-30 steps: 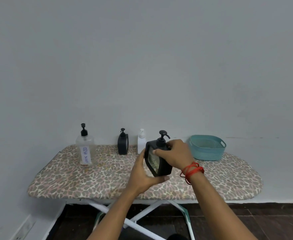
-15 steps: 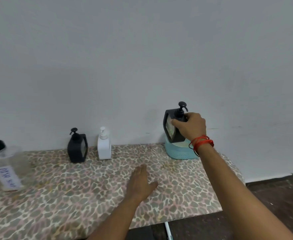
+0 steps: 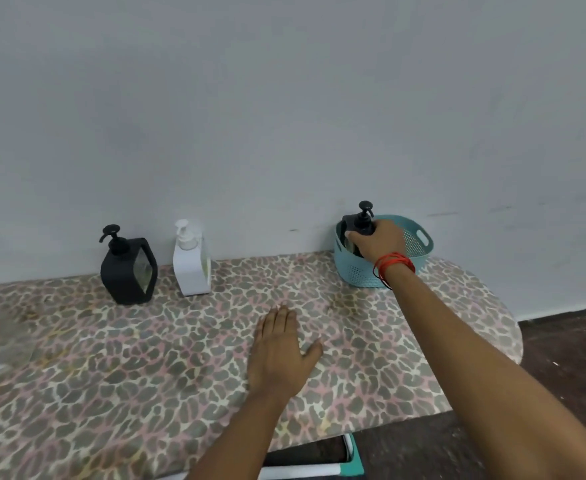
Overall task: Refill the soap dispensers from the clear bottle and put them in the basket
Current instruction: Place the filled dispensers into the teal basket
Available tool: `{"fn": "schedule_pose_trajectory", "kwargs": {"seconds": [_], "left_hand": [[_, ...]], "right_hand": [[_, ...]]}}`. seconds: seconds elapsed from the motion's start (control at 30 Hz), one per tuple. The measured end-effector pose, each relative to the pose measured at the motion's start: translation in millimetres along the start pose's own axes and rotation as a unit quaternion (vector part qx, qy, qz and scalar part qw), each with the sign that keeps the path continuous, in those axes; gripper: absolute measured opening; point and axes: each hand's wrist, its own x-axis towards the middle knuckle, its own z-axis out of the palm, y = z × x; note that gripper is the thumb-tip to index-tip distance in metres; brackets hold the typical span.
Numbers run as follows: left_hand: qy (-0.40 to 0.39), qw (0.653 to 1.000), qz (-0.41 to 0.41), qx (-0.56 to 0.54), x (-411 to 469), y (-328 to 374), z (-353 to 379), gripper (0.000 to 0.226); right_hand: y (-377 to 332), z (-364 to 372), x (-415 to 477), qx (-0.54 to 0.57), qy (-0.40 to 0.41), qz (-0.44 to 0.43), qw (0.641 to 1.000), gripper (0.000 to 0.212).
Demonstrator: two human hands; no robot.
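Leopard-print cloth covers the ironing board [image 3: 118, 375], and at its far left edge you have the clear bottle [image 3: 0, 327], blurred and cut off by the frame, with a white label low on it. Next comes a black dispenser [image 3: 128, 271] standing upright, its pump spout pointing left and pale greenish liquid showing in its window. Just beside it stands a white dispenser [image 3: 191, 265], also upright, with yellowish liquid visible through its side. Your left hand [image 3: 279, 355] lies flat on the cloth mid-board, its fingers straight and held together, the thumb out to the right. Further right, the teal basket [image 3: 360, 271] sits against the wall and holds a second black dispenser [image 3: 362, 221], long axis vertical, its spout hooking right. Your right hand [image 3: 376, 242] grips it below the pump, with the fingers curled over its shoulder. Red threads [image 3: 393, 265] circle that wrist.
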Motion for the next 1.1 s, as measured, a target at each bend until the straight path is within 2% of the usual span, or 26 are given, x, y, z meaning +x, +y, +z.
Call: {"fn": "schedule_pose_trajectory", "kwargs": {"seconds": [0.2, 0.4, 0.47, 0.5, 0.57, 0.6, 0.67, 0.77, 0.83, 0.93, 1.1], "left_hand": [[0.000, 1.000, 0.000, 0.004, 2.1, -1.5, 3.0, 0.098], [-0.012, 1.000, -0.005, 0.000, 0.9, 1.5, -2.2, 0.092], [-0.019, 1.000, -0.002, -0.007, -0.6, 2.3, -6.0, 0.089], [-0.023, 1.000, 0.000, -0.015, -1.9, 1.7, -8.7, 0.087], [-0.030, 0.999, 0.014, -0.030, -5.8, -3.9, -15.6, 0.083], [-0.031, 0.999, 0.026, -0.029, -8.6, -9.5, -19.6, 0.082], [-0.032, 0.999, 0.041, -0.012, -16.3, -28.6, -30.0, 0.081], [-0.028, 1.000, 0.015, 0.003, -33.1, -77.1, -53.8, 0.083], [-0.016, 1.000, -0.008, 0.005, -44.7, -116.4, -73.3, 0.083], [0.002, 0.999, -0.046, 0.015, -61.7, -172.0, -100.1, 0.086], [0.009, 0.997, -0.078, 0.027, -82.0, -224.1, -122.6, 0.091]], "right_hand": [[11.8, 9.3, 12.4, -0.113, -0.055, -0.024, 0.992, 0.043], [3.1, -5.5, 8.7, -0.147, -0.127, -0.010, 0.981, 0.053], [-0.1, -12.7, -7.7, -0.110, -0.091, 0.003, 0.990, 0.058], [-1.9, -14.9, -19.6, -0.081, -0.037, 0.001, 0.996, 0.058], [-8.7, -12.3, -48.6, -0.030, 0.082, -0.051, 0.995, 0.047], [-15.4, -7.1, -63.7, -0.014, 0.110, -0.089, 0.990, 0.038], [-35.1, 9.4, -89.1, 0.010, 0.064, -0.135, 0.989, 0.031], [-74.1, 49.3, -112.2, -0.023, -0.123, -0.140, 0.982, 0.056], [-104.0, 81.4, -122.0, -0.059, -0.206, -0.154, 0.964, 0.071], [-144.9, 129.4, -130.2, -0.059, -0.241, -0.144, 0.958, 0.080], [-188.2, 188.5, -131.1, -0.059, -0.188, -0.122, 0.973, 0.061]]}}
